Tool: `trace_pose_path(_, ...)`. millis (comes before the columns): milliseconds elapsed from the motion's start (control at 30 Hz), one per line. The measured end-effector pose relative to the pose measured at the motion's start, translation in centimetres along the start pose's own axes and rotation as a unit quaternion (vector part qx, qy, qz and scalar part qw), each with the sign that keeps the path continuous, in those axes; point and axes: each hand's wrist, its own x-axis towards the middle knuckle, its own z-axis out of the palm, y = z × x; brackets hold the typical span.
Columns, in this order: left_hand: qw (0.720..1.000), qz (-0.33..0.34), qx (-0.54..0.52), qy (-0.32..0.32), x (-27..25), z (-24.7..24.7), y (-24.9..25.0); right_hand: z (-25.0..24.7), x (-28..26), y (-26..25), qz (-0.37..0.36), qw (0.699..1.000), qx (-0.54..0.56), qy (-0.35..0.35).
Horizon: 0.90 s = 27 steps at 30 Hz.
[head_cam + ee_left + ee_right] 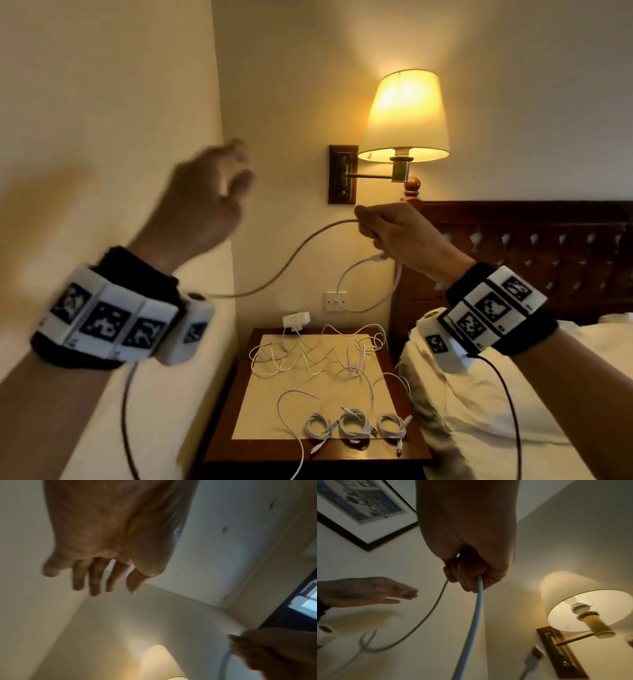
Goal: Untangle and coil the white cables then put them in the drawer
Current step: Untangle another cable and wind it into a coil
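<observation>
My right hand [371,229] grips a white cable [291,260] in a fist at chest height; the right wrist view shows two strands leaving the fist [467,577]. One strand sags left toward my left wrist. The other loops below my right hand, and its plug [534,657] dangles. My left hand [233,174] is raised to the left, blurred, with its fingers [94,580] straight and holding nothing. Several loose white cables [308,356] lie tangled on the nightstand [239,404]. Three coiled cables [354,428] sit in a row near its front edge. No drawer is in view.
A lit wall lamp [406,116] on a brass arm hangs just behind my right hand. A white charger [296,320] sits at the nightstand's back edge under a wall socket [335,301]. The bed [496,394] and dark headboard [531,253] lie to the right, a wall ledge to the left.
</observation>
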Motion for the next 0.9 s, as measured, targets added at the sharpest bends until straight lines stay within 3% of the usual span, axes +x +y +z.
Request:
trace_pose_path(100, 0.967, -0.001, -0.148, -0.208, -2.5, 4.3, 4.4, 2.7, 1.1, -1.9, -0.013, 0.999, -0.007, -0.037)
trace_pose_path(133, 0.958, -0.016, -0.172, -0.227, -3.2, 5.5, 4.7, 3.3, 1.3, -2.1, -0.011, 0.999, -0.008, -0.047)
trace_pose_path(200, 0.971, -0.043, -0.184, -0.149, -3.4, 6.4, 3.5, 3.7, 1.2, -1.8, 0.014, 0.998, -0.002, -0.063)
trace_pose_path(300, 0.992, -0.107, -0.065, 0.026, -2.8, 4.8, -0.9, 1.9, -0.1, 0.4, 0.096, 0.995, 0.028, -0.031)
trace_pose_path(333, 0.99, -0.133, -0.03, 0.023, -2.9, 4.2, -2.4, 1.4, -0.7, 1.0, 0.118, 0.992, 0.044, -0.021)
trace_pose_path(433, 0.975, -0.18, 0.039, -0.121, -3.4, 4.3, -3.9, 1.1, -1.3, 1.7, 0.129, 0.989, 0.064, -0.025)
trace_pose_path(467, 0.974, -0.177, 0.036, -0.134, -3.7, 4.8, -3.4, 1.4, -1.2, 1.5, 0.128, 0.989, 0.072, -0.028)
trace_pose_path(533, 0.979, -0.133, -0.044, -0.145, -3.9, 5.6, -1.2, 2.2, -0.5, 0.5, 0.122, 0.988, 0.089, -0.027)
trace_pose_path(633, 0.959, -0.068, -0.17, -0.217, -4.4, 7.3, 2.6, 3.2, 0.4, -0.5, 0.107, 0.991, 0.081, -0.027)
trace_pose_path(667, 0.953, -0.07, -0.201, -0.215, -4.6, 8.1, 3.1, 3.4, 0.6, -0.6, 0.102, 0.992, 0.074, -0.025)
trace_pose_path(733, 0.956, -0.083, -0.236, -0.151, -4.5, 9.3, 2.9, 3.7, 0.6, -0.5, 0.111, 0.991, 0.075, -0.03)
trace_pose_path(800, 0.979, -0.067, -0.176, -0.073, -3.9, 9.8, 1.8, 3.5, 0.2, -0.1, 0.131, 0.985, 0.105, -0.046)
trace_pose_path(900, 0.984, -0.108, -0.143, -0.006, -3.1, 9.9, -0.5, 2.7, -0.8, 0.7, 0.158, 0.972, 0.162, -0.061)
